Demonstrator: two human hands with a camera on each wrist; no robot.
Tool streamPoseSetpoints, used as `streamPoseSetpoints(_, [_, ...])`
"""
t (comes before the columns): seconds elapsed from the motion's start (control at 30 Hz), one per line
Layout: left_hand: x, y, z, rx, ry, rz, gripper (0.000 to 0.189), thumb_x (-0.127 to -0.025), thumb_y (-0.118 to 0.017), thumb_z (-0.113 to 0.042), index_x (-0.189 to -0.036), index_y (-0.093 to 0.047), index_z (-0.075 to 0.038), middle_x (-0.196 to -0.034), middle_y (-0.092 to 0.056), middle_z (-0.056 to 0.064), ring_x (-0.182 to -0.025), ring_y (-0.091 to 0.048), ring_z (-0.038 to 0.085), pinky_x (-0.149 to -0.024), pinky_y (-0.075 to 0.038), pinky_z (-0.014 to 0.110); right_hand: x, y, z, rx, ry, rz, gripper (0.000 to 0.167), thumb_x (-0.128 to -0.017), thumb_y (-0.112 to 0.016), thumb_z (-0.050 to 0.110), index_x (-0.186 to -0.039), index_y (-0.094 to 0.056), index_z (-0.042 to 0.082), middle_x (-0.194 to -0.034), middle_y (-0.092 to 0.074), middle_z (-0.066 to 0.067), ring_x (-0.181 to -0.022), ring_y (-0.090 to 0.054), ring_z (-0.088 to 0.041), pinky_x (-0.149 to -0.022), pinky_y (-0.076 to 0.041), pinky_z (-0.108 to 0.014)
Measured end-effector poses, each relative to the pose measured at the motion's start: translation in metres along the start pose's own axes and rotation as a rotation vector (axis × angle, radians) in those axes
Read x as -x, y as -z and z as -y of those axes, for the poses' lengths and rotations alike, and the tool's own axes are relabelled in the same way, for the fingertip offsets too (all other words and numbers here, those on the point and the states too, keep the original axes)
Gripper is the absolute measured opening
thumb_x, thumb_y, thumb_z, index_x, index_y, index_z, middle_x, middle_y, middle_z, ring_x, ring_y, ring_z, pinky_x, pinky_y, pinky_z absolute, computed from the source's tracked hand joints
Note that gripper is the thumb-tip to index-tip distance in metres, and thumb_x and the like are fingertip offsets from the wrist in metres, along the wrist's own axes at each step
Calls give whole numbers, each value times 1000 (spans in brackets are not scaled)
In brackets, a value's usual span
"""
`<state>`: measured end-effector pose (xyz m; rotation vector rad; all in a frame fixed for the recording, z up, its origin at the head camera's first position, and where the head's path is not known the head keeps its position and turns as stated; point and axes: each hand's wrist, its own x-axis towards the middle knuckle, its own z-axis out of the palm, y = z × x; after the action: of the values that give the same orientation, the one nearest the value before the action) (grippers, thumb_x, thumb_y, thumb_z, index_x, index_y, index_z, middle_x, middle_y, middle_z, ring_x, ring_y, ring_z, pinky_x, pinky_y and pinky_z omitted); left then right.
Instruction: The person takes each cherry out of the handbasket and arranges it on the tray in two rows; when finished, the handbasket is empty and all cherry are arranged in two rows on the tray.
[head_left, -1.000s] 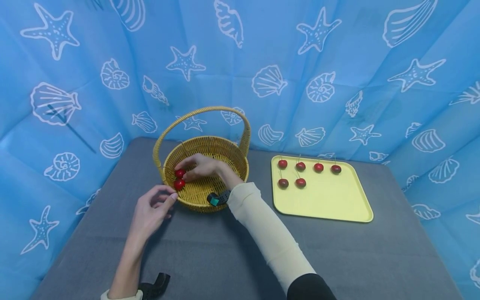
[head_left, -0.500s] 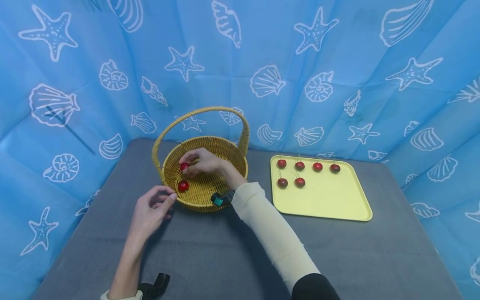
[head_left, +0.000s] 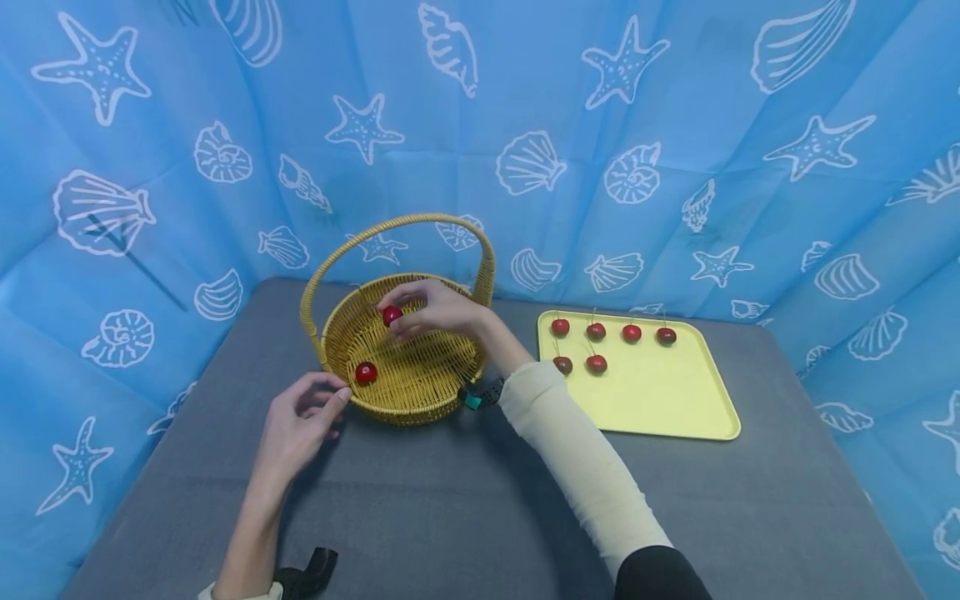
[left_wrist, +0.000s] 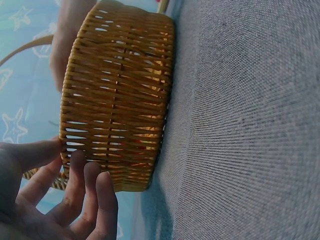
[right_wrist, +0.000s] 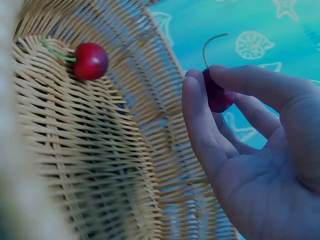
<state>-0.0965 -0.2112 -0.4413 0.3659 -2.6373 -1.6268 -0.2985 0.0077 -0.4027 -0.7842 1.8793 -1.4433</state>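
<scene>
My right hand (head_left: 435, 308) pinches a red cherry (right_wrist: 218, 92) by its body between thumb and fingers, over the wicker basket (head_left: 408, 408). In the right wrist view the held cherry's green stem curves upward. Another cherry (head_left: 366, 372) lies on the basket floor at the left, its stem visible in the right wrist view. My left hand (head_left: 300, 425) grips the near left part of the basket's rim, thumb on the inside edge and fingers along the outer wall (left_wrist: 117, 100).
A yellow tray (head_left: 660, 400) stands right of the basket, with several stemmed cherries (head_left: 632, 333) along its back and left. The basket's tall arched handle (head_left: 397, 221) rises over it. A blue shell-patterned curtain (head_left: 465, 125) hangs behind the grey cloth-covered table (head_left: 450, 517).
My right hand has lifted one cherry up from beside the other and carried it to the right and back within the basket. The left hand stays at the rim.
</scene>
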Motion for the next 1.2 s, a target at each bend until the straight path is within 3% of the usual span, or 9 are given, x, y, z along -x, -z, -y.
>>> streamPoseSetpoints(0.17, [1, 0, 0, 9, -1, 3, 31, -108, -69, -35, -131, -67, -14, -124, -76, 21, -90, -76, 21, -72, -64, 28, 19, 11, 7, 13, 33, 6, 44, -101, -69, -1, -144, -63, 1, -135, -69, -21, -121, -73, -49, -106, -64, -46])
streamPoseSetpoints(0.3, [0, 0, 1, 10, -2, 5, 32, -108, -70, -35, -131, -67, -14, -125, -76, 21, -89, -76, 20, -71, -64, 27, 36, 18, 15, 102, 76, 6, 44, -101, -68, 3, -145, -64, 2, -125, -76, -20, -113, -77, -42, -103, -65, -42])
streamPoseSetpoints(0.43, [-1, 0, 1, 6, 3, 8, 32, -108, -69, -35, -132, -67, -15, -126, -75, 20, -90, -76, 21, -72, -64, 28, 55, 23, 23, 134, 94, 1, 42, -101, -66, 2, -143, -66, 4, -115, -80, -20, -109, -78, -44, -103, -65, -48])
streamPoseSetpoints(0.73, [0, 0, 1, 2, 4, 4, 32, -108, -69, -36, -132, -67, -15, -126, -75, 20, -91, -77, 22, -72, -64, 26, 105, 41, 20, 76, 124, -13, 42, -103, -58, -5, -145, -62, 0, -133, -73, -23, -107, -80, -36, -101, -65, -49])
streamPoseSetpoints(0.9, [1, 0, -1, 2, 13, 9, 32, -108, -69, -35, -132, -67, -14, -126, -75, 21, -93, -77, 23, -73, -64, 28, 144, 53, 10, 80, 141, -84, 42, -104, -60, -6, -146, -60, -3, -142, -66, -25, -107, -80, -37, -99, -66, -48])
streamPoseSetpoints(1.0, [1, 0, -1, 6, 14, 8, 32, -108, -69, -35, -132, -67, -15, -126, -76, 21, -93, -77, 23, -73, -64, 28, 167, 60, 0, 125, 123, -154, 42, -104, -64, -2, -146, -61, 1, -142, -65, -26, -103, -81, -30, -96, -68, -42])
streamPoseSetpoints(1.13, [1, 0, -1, 5, 3, 2, 31, -108, -69, -35, -131, -67, -14, -125, -76, 21, -92, -77, 22, -72, -63, 26, 193, 69, -17, 202, 80, -249, 39, -103, -70, 4, -141, -66, 7, -143, -64, -24, -102, -80, -23, -88, -67, -38])
streamPoseSetpoints(1.2, [1, 0, -1, 3, -2, -1, 31, -108, -69, -35, -131, -67, -14, -124, -76, 22, -91, -77, 22, -72, -63, 26, 204, 73, -24, 239, 57, -295, 38, -102, -73, 6, -139, -68, 10, -143, -63, -20, -103, -79, -23, -79, -65, -35])
